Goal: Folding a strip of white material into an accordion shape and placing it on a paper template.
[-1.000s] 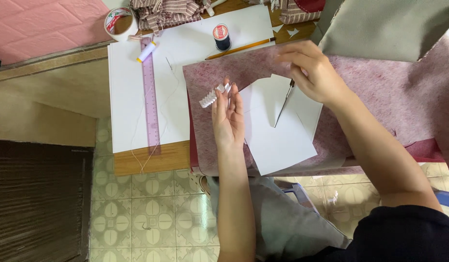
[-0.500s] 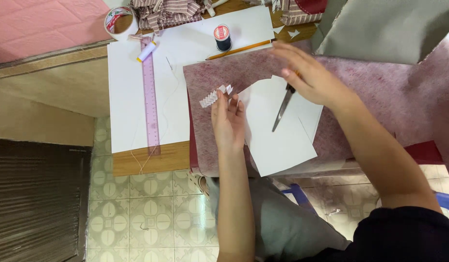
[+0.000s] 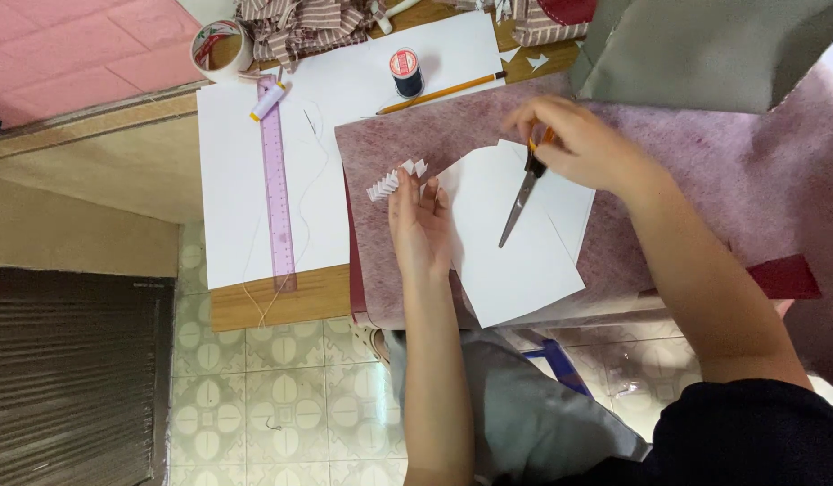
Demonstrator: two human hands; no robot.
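Below me is a wooden surface (image 3: pixel 281 306) over a patterned tile floor (image 3: pixel 281 396), with a pink wall panel at upper left. A mauve felt sheet (image 3: pixel 704 207) covers most of the surface, and a white paper sheet (image 3: pixel 245 180) lies to its left.

My left hand (image 3: pixel 423 225) rests on the felt, fingers loosely curled, its fingertips pinching a small zigzag-cut paper strip (image 3: pixel 394 180) just above the felt. My right hand (image 3: pixel 583 148) is closed around the orange handles of a pair of scissors (image 3: pixel 522 193), blades shut or nearly so and pointing down over a white paper cutout (image 3: pixel 515 261) that lies on the felt between both hands.

A purple ruler (image 3: pixel 277 189) runs down the white sheet, with a loose thread beside it. A spool of dark thread (image 3: pixel 405 72), a yellow pencil (image 3: pixel 443 93) and a roll of tape (image 3: pixel 220 49) sit along the far edge, near striped fabric scraps (image 3: pixel 299 22).
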